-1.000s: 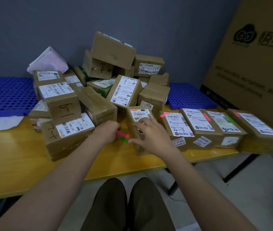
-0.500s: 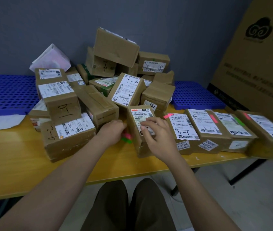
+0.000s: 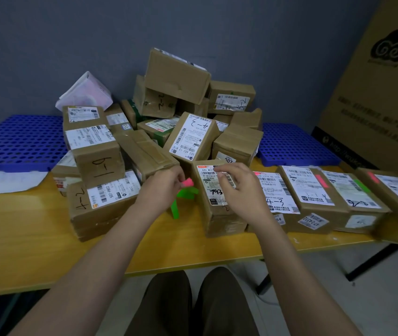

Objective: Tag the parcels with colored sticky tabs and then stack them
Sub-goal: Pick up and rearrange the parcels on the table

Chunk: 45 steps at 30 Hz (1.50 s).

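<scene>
A small cardboard parcel (image 3: 219, 214) with a white label stands in front of me on the yellow table (image 3: 35, 238). My left hand (image 3: 161, 190) grips a pad of sticky tabs (image 3: 186, 190), pink on top with green strips hanging below, just left of that parcel. Over the parcel's label, my right hand (image 3: 239, 187) hovers with its fingers curled; whether they pinch a tab I cannot tell. To the right lies a row of parcels (image 3: 307, 202) that carry pink and green tabs.
A loose heap of parcels (image 3: 176, 127) fills the table's back, on blue perforated mats (image 3: 16, 141). A big cardboard sheet (image 3: 375, 93) leans at the right. White paper (image 3: 11, 181) lies at the left. My knees are below the table's front edge.
My left hand has lifted the tab pad so the pink and green strips show. My right hand has moved from the parcel's front up over its label.
</scene>
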{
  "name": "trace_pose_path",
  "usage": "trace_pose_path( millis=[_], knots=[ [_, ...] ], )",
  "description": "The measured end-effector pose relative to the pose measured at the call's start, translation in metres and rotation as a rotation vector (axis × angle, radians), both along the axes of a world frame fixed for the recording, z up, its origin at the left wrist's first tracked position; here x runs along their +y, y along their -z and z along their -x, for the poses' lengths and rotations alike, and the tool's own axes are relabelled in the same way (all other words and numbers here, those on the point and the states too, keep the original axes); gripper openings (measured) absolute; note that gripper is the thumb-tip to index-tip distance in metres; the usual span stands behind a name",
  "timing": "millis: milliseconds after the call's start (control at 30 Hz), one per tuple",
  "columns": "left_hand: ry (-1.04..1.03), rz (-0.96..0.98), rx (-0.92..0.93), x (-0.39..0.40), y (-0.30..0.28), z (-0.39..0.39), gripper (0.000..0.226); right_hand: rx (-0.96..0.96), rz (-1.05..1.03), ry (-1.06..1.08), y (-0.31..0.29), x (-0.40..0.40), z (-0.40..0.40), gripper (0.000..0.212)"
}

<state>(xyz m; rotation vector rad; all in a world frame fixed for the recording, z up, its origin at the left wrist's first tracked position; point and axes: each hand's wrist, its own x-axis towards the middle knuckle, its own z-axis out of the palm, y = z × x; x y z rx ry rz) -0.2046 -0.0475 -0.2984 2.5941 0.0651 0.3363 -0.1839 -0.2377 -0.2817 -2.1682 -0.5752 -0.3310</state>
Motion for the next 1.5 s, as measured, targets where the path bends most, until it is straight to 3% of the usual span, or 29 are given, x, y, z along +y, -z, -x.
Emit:
trace_pose_path(
  millis=[233, 367, 500, 667, 933, 1067, 1200, 1400, 1500],
  knots=[
    [-0.012, 0.036, -0.033, 0.008, -0.012, 0.002, 0.007, 0.031, 0.041, -0.056, -0.008, 0.011, -0.001, 0.021],
    [-0.029, 0.266, -0.121, 0.008, -0.024, 0.004, 0.004, 0.054, 0.055, -0.075, -0.018, 0.018, 0.002, 0.024],
    [0.014, 0.593, -0.153, 0.0, -0.042, 0.008, 0.004, 0.251, -0.185, -0.108, -0.028, 0.027, 0.001, 0.033],
    [0.036, 0.761, -0.121, -0.006, -0.048, 0.01, 0.006, 0.431, -0.517, -0.12, -0.028, 0.036, -0.004, 0.016],
    [-0.1, 0.808, -0.214, -0.008, -0.041, 0.01, 0.012, 0.421, -0.537, -0.051, -0.018, 0.035, -0.002, 0.016],
    [-0.147, 0.672, -0.235, -0.003, -0.037, 0.011, 0.015, 0.442, -0.586, -0.082, -0.019, 0.032, 0.0, 0.013],
    [-0.12, 0.593, -0.141, 0.003, -0.032, 0.015, 0.013, 0.437, -0.542, -0.057, -0.018, 0.025, -0.003, 0.013],
    [-0.094, 0.687, -0.196, -0.003, -0.032, 0.018, 0.015, 0.512, -0.425, -0.109, -0.021, 0.033, -0.007, 0.031],
    [-0.086, 0.733, -0.184, -0.005, -0.035, 0.019, 0.014, 0.574, -0.418, -0.111, -0.022, 0.039, -0.008, 0.026]
  ],
)
